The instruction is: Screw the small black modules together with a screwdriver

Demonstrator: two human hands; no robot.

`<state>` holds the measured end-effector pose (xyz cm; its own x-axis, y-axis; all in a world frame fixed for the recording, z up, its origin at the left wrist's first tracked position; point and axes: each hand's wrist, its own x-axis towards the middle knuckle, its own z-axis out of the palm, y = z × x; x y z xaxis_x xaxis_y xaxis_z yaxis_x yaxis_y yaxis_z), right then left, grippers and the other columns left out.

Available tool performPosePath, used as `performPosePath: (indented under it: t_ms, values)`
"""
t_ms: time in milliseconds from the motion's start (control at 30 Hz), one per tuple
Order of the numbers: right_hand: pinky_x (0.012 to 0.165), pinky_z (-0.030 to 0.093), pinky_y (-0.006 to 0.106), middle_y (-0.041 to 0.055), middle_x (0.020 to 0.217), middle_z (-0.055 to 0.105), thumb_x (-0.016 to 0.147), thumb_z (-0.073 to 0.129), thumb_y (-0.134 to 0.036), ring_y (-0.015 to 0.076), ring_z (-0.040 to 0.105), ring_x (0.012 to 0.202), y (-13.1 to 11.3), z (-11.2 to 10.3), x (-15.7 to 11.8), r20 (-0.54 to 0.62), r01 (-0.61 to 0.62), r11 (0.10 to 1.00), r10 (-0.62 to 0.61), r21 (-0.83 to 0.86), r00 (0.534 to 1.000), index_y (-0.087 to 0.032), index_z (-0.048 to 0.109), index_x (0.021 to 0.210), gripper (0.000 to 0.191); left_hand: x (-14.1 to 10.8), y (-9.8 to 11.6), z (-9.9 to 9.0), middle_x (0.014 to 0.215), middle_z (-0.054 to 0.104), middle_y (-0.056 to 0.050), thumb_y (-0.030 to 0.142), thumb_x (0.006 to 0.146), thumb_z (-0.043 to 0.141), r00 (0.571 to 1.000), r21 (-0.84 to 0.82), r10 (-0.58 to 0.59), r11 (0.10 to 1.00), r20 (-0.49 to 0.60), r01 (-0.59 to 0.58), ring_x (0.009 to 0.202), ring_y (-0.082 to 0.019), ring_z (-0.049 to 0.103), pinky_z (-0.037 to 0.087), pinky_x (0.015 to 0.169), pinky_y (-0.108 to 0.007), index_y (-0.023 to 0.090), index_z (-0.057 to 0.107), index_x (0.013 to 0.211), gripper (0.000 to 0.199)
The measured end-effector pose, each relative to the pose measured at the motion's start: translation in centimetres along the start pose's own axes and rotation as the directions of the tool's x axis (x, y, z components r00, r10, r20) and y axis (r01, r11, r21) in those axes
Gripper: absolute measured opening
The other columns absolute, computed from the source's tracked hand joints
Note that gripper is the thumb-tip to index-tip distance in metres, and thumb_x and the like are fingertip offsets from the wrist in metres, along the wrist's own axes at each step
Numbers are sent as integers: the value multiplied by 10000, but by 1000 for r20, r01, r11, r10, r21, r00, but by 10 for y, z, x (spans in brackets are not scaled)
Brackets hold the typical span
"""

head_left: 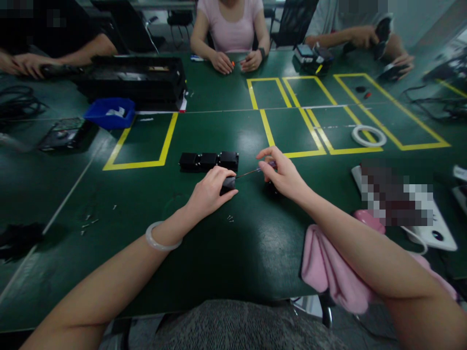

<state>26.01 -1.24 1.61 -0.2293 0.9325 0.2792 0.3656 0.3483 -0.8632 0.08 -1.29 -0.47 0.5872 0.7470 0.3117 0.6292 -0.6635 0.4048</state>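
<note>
My left hand (213, 187) is closed around a small black block (228, 183) on the green table. In my right hand (280, 172) is a screwdriver (267, 166), held between thumb and fingers. Its thin shaft points left, and the tip meets or nearly meets the block's right side. Just behind my left hand stands a row of black blocks (208, 159) with small shiny metal bits between them. A dark object (272, 188) is partly hidden under my right hand. Several small screws (230, 218) lie loose in front of my left hand.
More screws (87, 224) are scattered at the left. A pink cloth (328, 272) hangs over the front edge beside a white power strip (440, 228). A tape roll (368, 136), a blue bin (111, 113) and a long black case (134, 82) stand farther back. Three people sit opposite.
</note>
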Motion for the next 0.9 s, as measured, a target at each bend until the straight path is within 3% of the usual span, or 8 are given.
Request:
performPosePath:
  t_ms: [133, 267, 367, 600, 900]
  values:
    - [581, 375, 302, -74, 615, 511, 1045, 557, -401, 124, 505, 529, 0, 0, 0, 10, -51, 999, 51, -3, 999, -236, 558, 1003, 170, 0, -1, 0, 1275, 655, -131, 295, 976, 710, 1000, 17, 7, 1000, 9, -7, 1237, -322, 643, 572, 1052, -501, 199, 587, 1295, 355]
    - [614, 413, 304, -71, 664, 532, 1020, 568, -304, 126, 529, 555, 0, 1, 0, -1, -15, 1000, 15, 4, 1000, -239, 553, 1066, 81, 0, 0, 0, 1270, 656, -123, 296, 975, 707, 1000, 10, 1, 1000, 10, -2, 1238, -320, 644, 574, 1049, -505, 212, 585, 1294, 351]
    - [660, 447, 313, -67, 709, 533, 994, 571, -258, 132, 559, 601, -1, 1, 0, -19, 27, 1000, -27, -5, 999, -240, 540, 1110, 121, 0, 0, 0, 1269, 655, -125, 291, 975, 705, 1000, 9, -4, 1000, 13, 4, 1240, -321, 644, 576, 1044, -505, 210, 585, 1295, 351]
    - [565, 372, 296, -78, 609, 512, 1025, 580, -370, 124, 510, 523, -1, -1, 0, 11, -55, 998, 55, 13, 998, -245, 549, 1008, 130, 0, 0, -1, 1268, 655, -114, 301, 970, 711, 1000, 3, -4, 1000, 9, 4, 1238, -316, 645, 575, 1051, -499, 225, 592, 1294, 353]
    - [651, 435, 315, -67, 700, 524, 993, 575, -288, 138, 557, 608, -2, 0, 0, -15, 19, 1000, -19, 1, 1000, -245, 536, 1094, 117, 0, -1, 0, 1271, 655, -123, 301, 978, 702, 1000, 15, -2, 1000, 14, 1, 1238, -317, 645, 568, 1055, -499, 213, 583, 1293, 348]
